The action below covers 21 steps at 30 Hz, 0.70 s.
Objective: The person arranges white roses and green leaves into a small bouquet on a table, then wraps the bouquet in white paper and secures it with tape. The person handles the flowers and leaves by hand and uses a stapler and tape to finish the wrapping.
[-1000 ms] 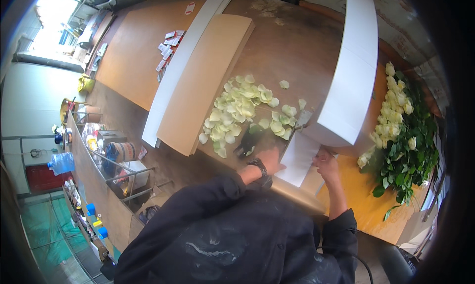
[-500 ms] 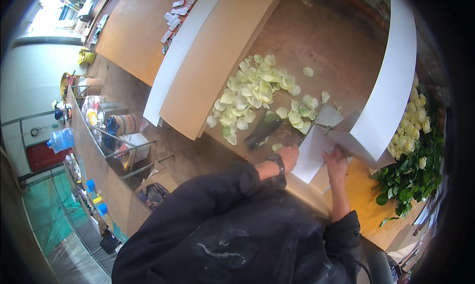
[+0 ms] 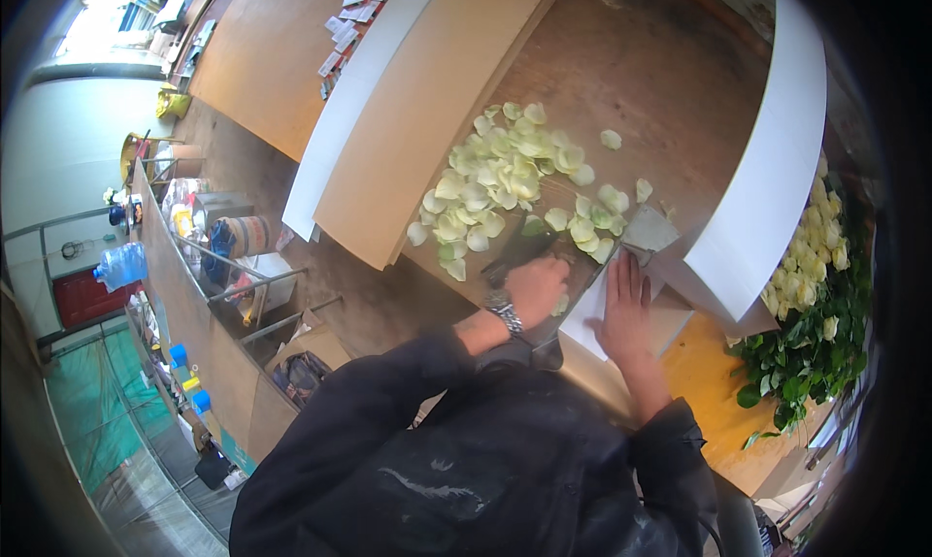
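Observation:
My left hand (image 3: 536,290), with a metal-banded watch at its wrist, is closed over a long dark tool (image 3: 517,253) on the tabletop; its exact kind is hard to make out. My right hand (image 3: 627,314) lies flat with straight fingers on a white sheet (image 3: 587,316), pressing it near a dark straight edge. Beyond the fingertips sits a small grey square piece (image 3: 649,229). A large curved white sheet (image 3: 762,169) rises to the right of the right hand. Pale green-white petals (image 3: 500,174) lie in a loose heap just past my left hand.
A stack of brown board (image 3: 417,120) lies left of the petals, with a white sheet (image 3: 335,140) alongside. White roses (image 3: 806,246) with leaves stand at the right. Small boxes (image 3: 345,38) sit on the far table. A metal-framed rack (image 3: 262,290) is at the left.
My left hand has moved left from the white sheet's edge onto the dark tool. My right hand has gone from gripping the sheet's fold to lying flat on it.

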Motion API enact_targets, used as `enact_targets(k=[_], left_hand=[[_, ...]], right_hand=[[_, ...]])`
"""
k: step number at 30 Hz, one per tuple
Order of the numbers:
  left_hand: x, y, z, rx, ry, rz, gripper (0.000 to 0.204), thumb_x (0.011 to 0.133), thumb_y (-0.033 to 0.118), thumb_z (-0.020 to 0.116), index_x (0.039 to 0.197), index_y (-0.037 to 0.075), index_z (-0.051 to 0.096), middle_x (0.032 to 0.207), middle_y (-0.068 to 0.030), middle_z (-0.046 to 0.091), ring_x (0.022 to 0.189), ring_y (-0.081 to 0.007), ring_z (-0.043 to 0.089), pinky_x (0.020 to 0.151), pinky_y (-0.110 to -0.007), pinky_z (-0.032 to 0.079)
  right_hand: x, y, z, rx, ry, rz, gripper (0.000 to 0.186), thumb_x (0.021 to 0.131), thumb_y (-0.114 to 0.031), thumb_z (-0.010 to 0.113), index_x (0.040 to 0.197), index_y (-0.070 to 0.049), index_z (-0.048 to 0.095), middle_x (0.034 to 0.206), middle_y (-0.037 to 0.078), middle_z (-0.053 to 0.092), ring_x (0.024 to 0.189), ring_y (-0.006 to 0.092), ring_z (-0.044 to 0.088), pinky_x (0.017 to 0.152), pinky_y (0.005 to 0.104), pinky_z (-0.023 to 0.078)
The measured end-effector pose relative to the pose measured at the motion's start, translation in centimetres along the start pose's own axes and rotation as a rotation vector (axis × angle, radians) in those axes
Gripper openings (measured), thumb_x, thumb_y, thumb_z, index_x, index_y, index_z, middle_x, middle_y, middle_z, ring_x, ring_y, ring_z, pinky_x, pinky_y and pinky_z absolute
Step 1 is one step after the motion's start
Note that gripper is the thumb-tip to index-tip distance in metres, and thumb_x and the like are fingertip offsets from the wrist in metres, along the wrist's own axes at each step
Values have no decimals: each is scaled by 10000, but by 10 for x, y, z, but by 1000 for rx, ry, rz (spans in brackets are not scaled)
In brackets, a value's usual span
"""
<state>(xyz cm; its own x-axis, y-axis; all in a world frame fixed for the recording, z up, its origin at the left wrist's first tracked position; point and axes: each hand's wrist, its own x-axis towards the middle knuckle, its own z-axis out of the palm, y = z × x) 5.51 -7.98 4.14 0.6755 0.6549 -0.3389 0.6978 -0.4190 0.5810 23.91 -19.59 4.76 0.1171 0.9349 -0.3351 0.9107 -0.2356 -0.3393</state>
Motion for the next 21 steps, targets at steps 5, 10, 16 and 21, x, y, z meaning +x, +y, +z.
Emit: enact_targets(k=[5,10,16,21], left_hand=[[2,-66,-33,226,165,305,420,804,69,695,1206,191,698,1327,-105,605,1261,-351,555,990,-452,527],[9,-101,-57,507,-80,529,570,867,138,650,1386,369,621,1664,-101,351,1529,-378,341,1178,-535,401],[49,-98,-65,653,-139,830,419,884,185,651,1282,315,638,1738,-82,224,1603,-329,200,1300,-561,189],[77,-101,-86,669,-176,862,469,776,156,745,1233,200,651,1638,-127,379,1602,-324,200,1313,-560,136]], right_hand=[[0,9,19,19,-2,-40,1307,632,-290,934,1643,12,162,1740,220,107,1612,398,111,1269,612,175],[-1,10,16,13,-48,-18,1334,613,-310,962,1631,25,168,1738,206,125,1605,357,166,1291,583,128],[1,4,11,-16,-54,7,1340,595,-308,970,1630,19,184,1739,201,125,1610,355,148,1290,577,134],[1,4,8,9,-34,-14,1333,583,-306,973,1627,15,208,1734,201,150,1615,351,132,1291,569,135]])
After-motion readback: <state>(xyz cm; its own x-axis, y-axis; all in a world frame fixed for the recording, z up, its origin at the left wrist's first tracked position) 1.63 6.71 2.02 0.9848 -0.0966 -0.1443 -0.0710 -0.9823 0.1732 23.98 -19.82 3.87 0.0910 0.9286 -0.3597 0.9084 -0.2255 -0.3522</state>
